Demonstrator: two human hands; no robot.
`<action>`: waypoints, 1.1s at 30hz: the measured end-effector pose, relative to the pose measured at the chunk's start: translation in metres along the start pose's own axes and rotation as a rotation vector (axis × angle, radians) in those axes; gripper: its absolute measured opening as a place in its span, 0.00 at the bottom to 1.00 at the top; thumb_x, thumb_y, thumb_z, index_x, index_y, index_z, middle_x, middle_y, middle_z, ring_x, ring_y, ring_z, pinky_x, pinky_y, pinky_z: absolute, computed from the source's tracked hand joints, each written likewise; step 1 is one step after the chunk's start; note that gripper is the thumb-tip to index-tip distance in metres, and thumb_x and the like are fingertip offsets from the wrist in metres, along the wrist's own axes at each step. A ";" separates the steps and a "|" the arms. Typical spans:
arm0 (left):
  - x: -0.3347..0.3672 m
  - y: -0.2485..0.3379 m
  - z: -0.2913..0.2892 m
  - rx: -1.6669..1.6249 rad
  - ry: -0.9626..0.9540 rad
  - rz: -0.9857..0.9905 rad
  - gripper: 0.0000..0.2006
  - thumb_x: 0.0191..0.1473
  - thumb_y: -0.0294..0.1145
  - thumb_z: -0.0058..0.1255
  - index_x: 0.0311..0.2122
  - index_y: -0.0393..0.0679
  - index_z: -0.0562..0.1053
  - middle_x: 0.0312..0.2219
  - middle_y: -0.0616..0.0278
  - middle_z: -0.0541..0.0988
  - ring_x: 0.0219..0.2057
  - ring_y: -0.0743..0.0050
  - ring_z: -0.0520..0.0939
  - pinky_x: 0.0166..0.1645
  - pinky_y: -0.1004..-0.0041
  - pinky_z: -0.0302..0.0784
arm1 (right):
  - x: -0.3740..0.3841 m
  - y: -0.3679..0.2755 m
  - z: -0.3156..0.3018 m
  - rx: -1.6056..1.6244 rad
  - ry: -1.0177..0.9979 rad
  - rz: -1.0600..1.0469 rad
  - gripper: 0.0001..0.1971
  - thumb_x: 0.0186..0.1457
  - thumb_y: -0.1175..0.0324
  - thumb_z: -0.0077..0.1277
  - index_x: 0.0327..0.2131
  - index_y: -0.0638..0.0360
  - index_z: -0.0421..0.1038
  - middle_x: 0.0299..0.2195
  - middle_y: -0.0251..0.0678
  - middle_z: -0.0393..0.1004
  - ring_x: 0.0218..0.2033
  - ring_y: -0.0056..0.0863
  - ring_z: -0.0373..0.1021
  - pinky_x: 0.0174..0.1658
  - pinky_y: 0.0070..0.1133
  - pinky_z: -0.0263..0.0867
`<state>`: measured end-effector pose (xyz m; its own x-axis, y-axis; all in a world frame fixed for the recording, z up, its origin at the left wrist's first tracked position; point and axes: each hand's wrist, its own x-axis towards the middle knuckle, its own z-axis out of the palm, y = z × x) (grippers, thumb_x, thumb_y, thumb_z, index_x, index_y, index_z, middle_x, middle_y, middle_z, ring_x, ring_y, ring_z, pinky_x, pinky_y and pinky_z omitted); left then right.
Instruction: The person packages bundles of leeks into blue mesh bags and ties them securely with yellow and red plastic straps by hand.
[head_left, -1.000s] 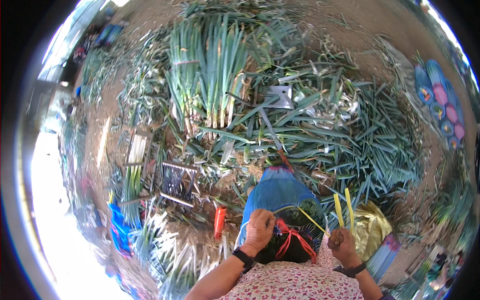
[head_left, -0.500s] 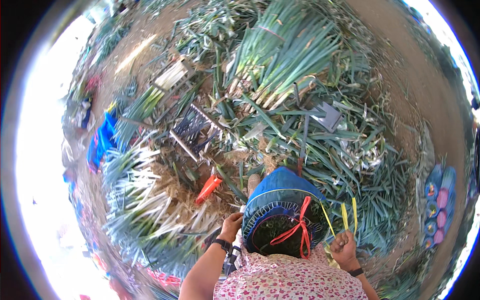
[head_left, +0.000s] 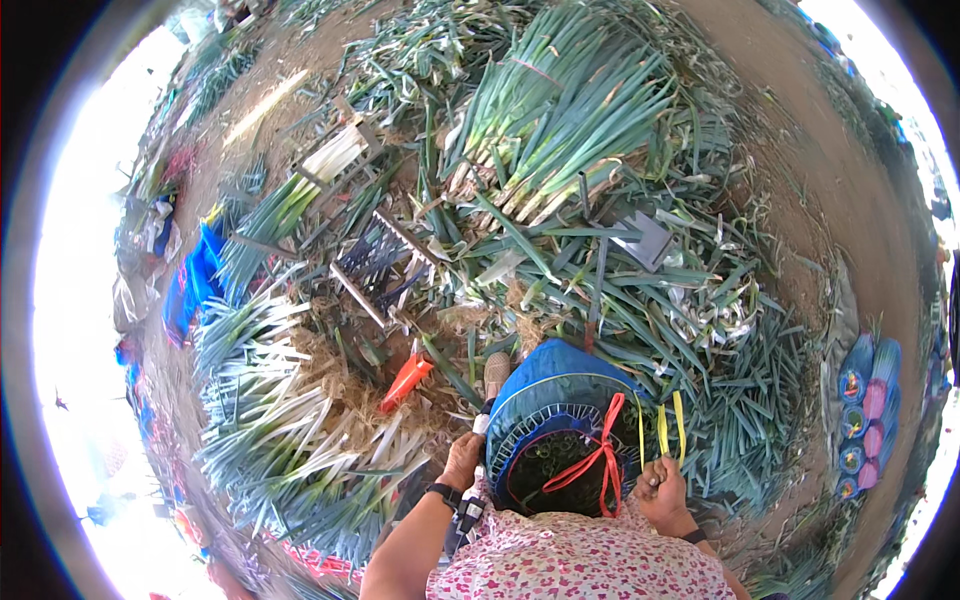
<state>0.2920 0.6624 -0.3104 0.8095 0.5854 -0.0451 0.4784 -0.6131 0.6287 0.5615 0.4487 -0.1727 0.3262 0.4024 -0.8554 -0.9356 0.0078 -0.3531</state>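
Note:
On my lap sits a blue cloth item with a gathered rim, a dark middle and a tied red ribbon. At its right side, my right hand is closed round yellow straps, whose free ends stick up above the fist. My left hand is at the item's left edge, beside black-and-white cloth. Its fingers are curled, and what they hold, if anything, is hidden. Just left of the item, an orange-red object lies on the ground.
Loose leeks with white stems spread to the left. A large tied leek bundle lies ahead, near a metal frame and a flat grey blade-like piece. Wrapped blue bundles stand far right. A shoe shows ahead of my lap.
My right hand has moved left, closer to the blue cloth item, bringing the yellow straps with it. My left hand stays at the item's left edge. The whole view has shifted slightly.

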 end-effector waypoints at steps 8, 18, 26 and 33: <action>0.015 0.099 -0.039 -0.956 -0.011 -0.971 0.11 0.47 0.35 0.46 0.21 0.37 0.70 0.15 0.67 0.69 0.17 0.78 0.66 0.24 0.75 0.61 | -0.004 -0.013 -0.005 0.063 0.055 -0.155 0.17 0.51 0.58 0.38 0.13 0.50 0.51 0.11 0.27 0.53 0.10 0.19 0.47 0.14 0.17 0.45; 0.039 0.102 -0.063 0.131 -0.365 -0.217 0.13 0.45 0.37 0.42 0.18 0.39 0.67 0.18 0.47 0.72 0.23 0.48 0.74 0.29 0.57 0.68 | -0.007 -0.030 0.022 0.182 0.013 -0.212 0.17 0.54 0.57 0.37 0.15 0.49 0.53 0.11 0.25 0.52 0.11 0.17 0.48 0.14 0.15 0.45; 0.098 0.056 -0.082 0.298 -1.045 -0.068 0.15 0.45 0.40 0.43 0.25 0.37 0.72 0.23 0.44 0.74 0.28 0.47 0.76 0.34 0.58 0.69 | -0.007 -0.013 0.049 0.198 0.063 -0.479 0.17 0.56 0.59 0.37 0.16 0.53 0.54 0.14 0.25 0.52 0.17 0.15 0.50 0.19 0.14 0.47; 0.248 0.069 -0.099 0.065 -1.675 0.534 0.10 0.44 0.36 0.51 0.29 0.40 0.73 0.25 0.51 0.75 0.29 0.58 0.77 0.34 0.68 0.71 | -0.001 0.028 0.107 0.203 0.180 -0.705 0.19 0.57 0.56 0.37 0.18 0.56 0.60 0.14 0.19 0.52 0.16 0.12 0.48 0.18 0.16 0.45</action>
<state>0.4922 0.8176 -0.2008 0.2951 -0.7692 -0.5668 0.0457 -0.5812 0.8125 0.5211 0.5461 -0.1413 0.8573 0.0841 -0.5079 -0.4982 0.3837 -0.7775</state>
